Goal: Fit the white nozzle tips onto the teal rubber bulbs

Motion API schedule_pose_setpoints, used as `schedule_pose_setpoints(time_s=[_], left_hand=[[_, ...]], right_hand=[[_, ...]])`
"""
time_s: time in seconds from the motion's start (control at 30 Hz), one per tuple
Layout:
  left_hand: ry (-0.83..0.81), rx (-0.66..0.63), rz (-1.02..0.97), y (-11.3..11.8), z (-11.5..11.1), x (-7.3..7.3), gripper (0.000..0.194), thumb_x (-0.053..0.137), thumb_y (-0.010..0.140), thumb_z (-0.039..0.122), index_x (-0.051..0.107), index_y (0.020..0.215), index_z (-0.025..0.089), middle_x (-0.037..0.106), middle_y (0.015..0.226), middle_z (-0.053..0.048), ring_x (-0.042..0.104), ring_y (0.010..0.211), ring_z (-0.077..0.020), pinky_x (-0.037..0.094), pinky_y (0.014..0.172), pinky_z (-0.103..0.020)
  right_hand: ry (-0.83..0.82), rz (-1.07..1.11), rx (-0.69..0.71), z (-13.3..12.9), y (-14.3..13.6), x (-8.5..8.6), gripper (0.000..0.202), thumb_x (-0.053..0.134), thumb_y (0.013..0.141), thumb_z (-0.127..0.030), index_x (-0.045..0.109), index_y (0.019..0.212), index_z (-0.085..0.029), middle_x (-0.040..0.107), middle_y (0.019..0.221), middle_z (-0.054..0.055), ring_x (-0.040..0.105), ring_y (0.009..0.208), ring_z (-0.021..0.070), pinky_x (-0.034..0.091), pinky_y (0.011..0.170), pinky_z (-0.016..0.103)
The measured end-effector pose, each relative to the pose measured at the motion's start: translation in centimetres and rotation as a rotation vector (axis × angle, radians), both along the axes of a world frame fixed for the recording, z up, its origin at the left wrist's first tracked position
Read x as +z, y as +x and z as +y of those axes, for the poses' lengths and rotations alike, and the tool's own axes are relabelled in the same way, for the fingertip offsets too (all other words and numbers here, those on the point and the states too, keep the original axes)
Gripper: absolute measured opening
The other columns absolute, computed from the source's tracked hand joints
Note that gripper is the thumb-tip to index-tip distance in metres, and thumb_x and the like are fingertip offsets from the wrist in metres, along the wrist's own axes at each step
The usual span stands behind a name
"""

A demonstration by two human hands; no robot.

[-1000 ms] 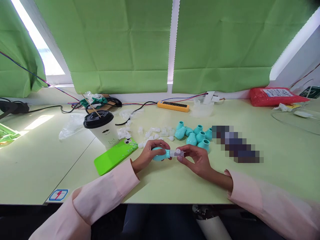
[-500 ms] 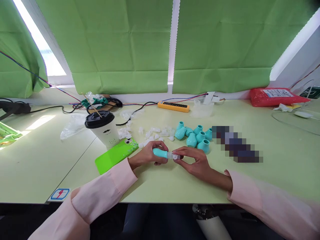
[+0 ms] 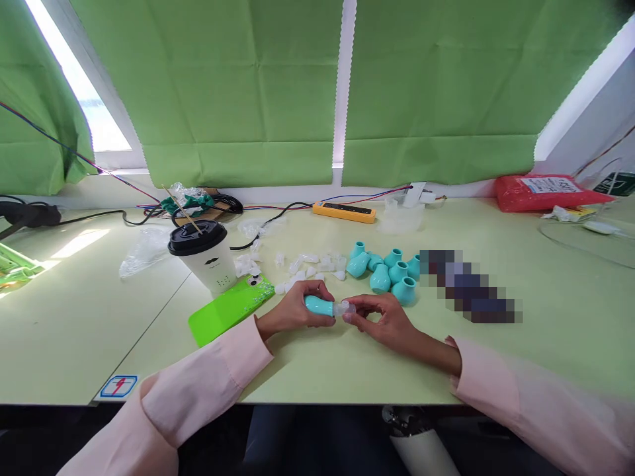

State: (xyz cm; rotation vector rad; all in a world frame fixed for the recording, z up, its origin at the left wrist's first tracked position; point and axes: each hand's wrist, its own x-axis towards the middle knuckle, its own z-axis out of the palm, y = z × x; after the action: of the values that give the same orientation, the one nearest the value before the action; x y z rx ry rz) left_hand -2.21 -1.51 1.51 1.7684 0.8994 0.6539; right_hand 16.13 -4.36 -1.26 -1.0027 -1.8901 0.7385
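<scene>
My left hand (image 3: 300, 305) is closed round a turquoise squeeze bulb (image 3: 319, 305), which lies sideways with its neck toward the right. A clear plastic nozzle (image 3: 342, 308) sits at the bulb's neck. My right hand (image 3: 384, 320) pinches the far end of that nozzle between thumb and fingers. Just beyond my hands stands a cluster of several more turquoise bulbs (image 3: 380, 278), some with their round openings showing. Left of them many small clear and white plastic pieces (image 3: 325, 263) lie scattered.
Left of my hands lies a bright green phone (image 3: 225, 314), touching or close to a white paper cup (image 3: 213, 268) with a black lid and stick. An orange power strip (image 3: 344, 212) and cables lie at the back. A red package (image 3: 546, 192) sits far right.
My right hand has shifted slightly and its fingers have turned about the nozzle. The nozzle's side bump now faces more upward. My left hand still holds the bulb nearly in place.
</scene>
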Motion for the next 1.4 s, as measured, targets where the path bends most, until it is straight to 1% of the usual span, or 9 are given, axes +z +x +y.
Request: schedule_pose_setpoints(time_s=[0.17,0.3,0.63,0.97,1.07,1.13,1.27,1.33,1.4], left_hand=[[0.088,0.012,0.005,0.1,-0.1,-0.1,0.024,0.066,0.051,0.019,0.051,0.068,0.013,0.052,0.069,0.002,0.046,0.060,-0.0078,0.038,0.054,-0.019],[0.145,0.012,0.013,0.2,-0.2,-0.2,0.022,0.065,0.053,0.021,0.050,0.069,0.014,0.050,0.066,0.003,0.045,0.058,-0.0075,0.036,0.053,-0.019],[0.408,0.042,0.131,0.2,-0.7,-0.3,0.017,0.060,0.058,0.020,0.050,0.070,0.016,0.049,0.065,0.003,0.043,0.058,-0.0083,0.036,0.053,-0.019],[0.423,-0.009,0.093,0.0,-0.3,-0.4,0.021,0.063,0.058,0.027,0.053,0.072,0.014,0.054,0.066,0.001,0.047,0.059,-0.0092,0.038,0.055,-0.020],[0.411,0.090,0.024,-0.5,0.2,0.4,0.026,0.066,0.056,0.030,0.053,0.072,0.014,0.055,0.068,0.000,0.048,0.062,-0.0103,0.039,0.056,-0.021],[0.408,0.236,-0.034,-0.9,0.6,1.0,0.027,0.066,0.055,0.030,0.053,0.072,0.014,0.055,0.070,0.000,0.049,0.064,-0.0111,0.039,0.058,-0.021],[0.328,0.459,-0.152,-1.3,1.1,1.5,0.027,0.065,0.057,0.032,0.053,0.074,0.014,0.054,0.066,0.000,0.049,0.058,-0.0097,0.039,0.053,-0.021],[0.266,0.472,-0.198,-1.2,1.2,1.3,0.027,0.065,0.057,0.031,0.053,0.075,0.014,0.054,0.064,0.001,0.048,0.053,-0.0084,0.038,0.050,-0.020],[0.220,0.444,-0.213,-1.0,1.1,1.0,0.027,0.066,0.057,0.030,0.054,0.074,0.014,0.054,0.064,0.001,0.047,0.051,-0.0077,0.038,0.049,-0.020]], right_hand=[[-0.305,0.157,0.070,0.0,-0.1,0.1,0.028,0.060,0.064,-0.038,0.061,0.080,-0.015,0.060,0.059,0.001,0.048,0.040,0.0067,0.043,0.038,0.020],[-0.437,0.217,0.103,-0.1,-0.3,0.5,0.028,0.061,0.063,-0.039,0.060,0.077,-0.014,0.061,0.059,0.001,0.047,0.037,0.0053,0.039,0.035,0.018],[-0.568,0.266,0.132,-0.1,-0.5,1.0,0.027,0.057,0.067,-0.039,0.057,0.070,-0.012,0.061,0.058,0.001,0.047,0.034,0.0048,0.036,0.034,0.018],[-0.626,0.306,0.164,0.4,-0.7,0.8,0.028,0.058,0.067,-0.040,0.059,0.074,-0.012,0.063,0.063,0.004,0.052,0.041,0.0078,0.042,0.041,0.021],[-0.514,0.343,0.150,0.8,-0.6,0.6,0.033,0.050,0.073,-0.043,0.057,0.087,-0.013,0.064,0.074,0.007,0.057,0.052,0.0122,0.047,0.049,0.027],[-0.312,0.251,0.118,1.0,-0.4,0.4,0.034,0.045,0.077,-0.041,0.053,0.099,-0.016,0.062,0.087,0.009,0.058,0.066,0.0151,0.049,0.055,0.030],[0.225,-0.232,0.053,1.4,-0.5,0.1,0.036,0.043,0.080,-0.028,0.043,0.116,-0.022,0.051,0.111,0.008,0.047,0.099,0.0207,0.043,0.079,0.040],[0.384,-0.452,0.072,1.7,-1.0,0.0,0.037,0.038,0.082,-0.025,0.040,0.118,-0.022,0.046,0.117,0.009,0.039,0.108,0.0226,0.036,0.087,0.045],[0.451,-0.594,0.089,2.0,-1.7,-0.1,0.037,0.036,0.083,-0.024,0.037,0.120,-0.021,0.043,0.119,0.011,0.035,0.111,0.0238,0.033,0.088,0.047]])
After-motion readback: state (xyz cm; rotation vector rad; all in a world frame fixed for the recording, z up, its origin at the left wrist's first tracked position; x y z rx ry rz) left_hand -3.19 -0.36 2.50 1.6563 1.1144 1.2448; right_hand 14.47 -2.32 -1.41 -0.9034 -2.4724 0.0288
